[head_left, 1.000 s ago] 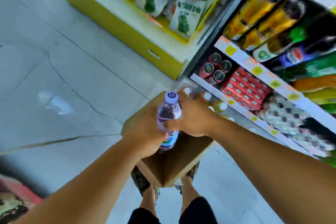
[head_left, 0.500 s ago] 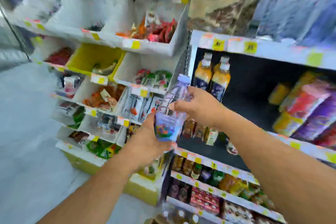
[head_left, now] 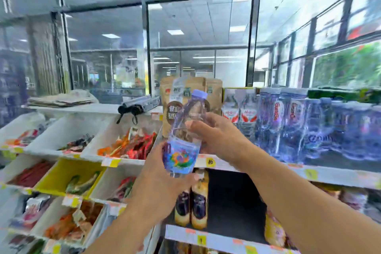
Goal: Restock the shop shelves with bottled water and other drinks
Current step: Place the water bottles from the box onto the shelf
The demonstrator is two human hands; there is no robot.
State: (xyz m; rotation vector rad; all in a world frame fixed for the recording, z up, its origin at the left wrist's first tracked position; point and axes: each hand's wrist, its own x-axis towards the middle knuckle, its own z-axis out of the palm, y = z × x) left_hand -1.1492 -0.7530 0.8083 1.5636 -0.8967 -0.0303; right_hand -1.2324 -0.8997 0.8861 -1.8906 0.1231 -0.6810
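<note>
A small water bottle (head_left: pixel 185 136) with a pale lilac cap and a blue label printed in bright colours sits just below the centre of the view, tilted with its cap toward one o'clock, held in front of the shelving and resting on no shelf. The left hand (head_left: pixel 162 181) comes in from six o'clock and cups the bottle's lower half, fingers curled round the label from beneath. The right hand (head_left: pixel 216 136) reaches in from four o'clock and grips the clear upper body, thumb across the front and fingers wrapped behind (their tips are hidden by the bottle). Directly behind the bottle, toward twelve o'clock, stand brown snack pouches (head_left: pixel 185 97) on the top shelf (head_left: pixel 321 174), whose white front edge carries yellow price tags. Toward three o'clock on that same shelf stand shrink-wrapped packs of bottled water (head_left: pixel 321 126), blurred but with red-lettered labels. Under the shelf, toward six o'clock, two bottles of yellow drink (head_left: pixel 191 206) stand side by side at the left end of a dark bay. From nine to seven o'clock run slanted white and yellow snack bins (head_left: pixel 68 173) filled with red, orange and green packets. A black folded umbrella (head_left: pixel 132 109) lies on the ledge above the bins, near eleven o'clock.
</note>
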